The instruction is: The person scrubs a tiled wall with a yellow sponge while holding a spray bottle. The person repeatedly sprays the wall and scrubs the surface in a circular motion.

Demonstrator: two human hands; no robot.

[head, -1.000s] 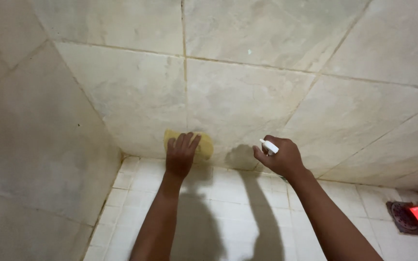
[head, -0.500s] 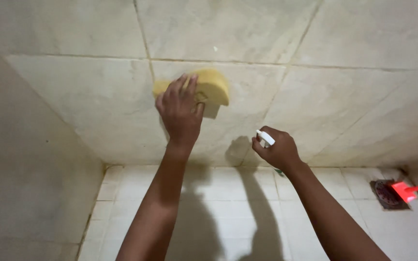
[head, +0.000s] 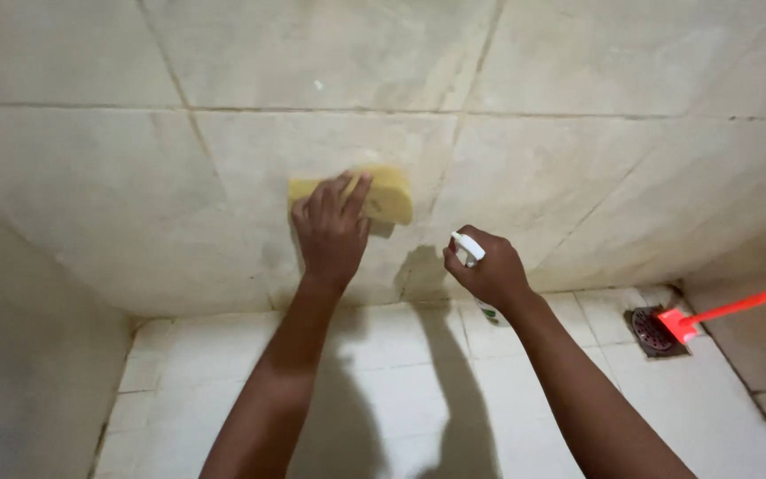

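Observation:
My left hand (head: 330, 232) presses a yellow sponge (head: 389, 195) flat against the beige tiled wall (head: 578, 160), fingers spread over its left part. My right hand (head: 494, 273) is lower and to the right, closed around a white spray bottle (head: 467, 248) whose nozzle sticks up from my fist and points toward the wall; the bottle's body shows a little below my hand. Both arms reach in from the bottom of the view.
A white small-tiled floor (head: 383, 372) meets the wall below my hands. A round floor drain (head: 651, 326) sits at the right, with a red long-handled tool (head: 729, 309) resting its head on it. A side wall (head: 28, 355) closes the left.
My left hand carried the sponge from the base of the wall up the tiles, then slightly back down. My right hand kept the bottle near the same spot.

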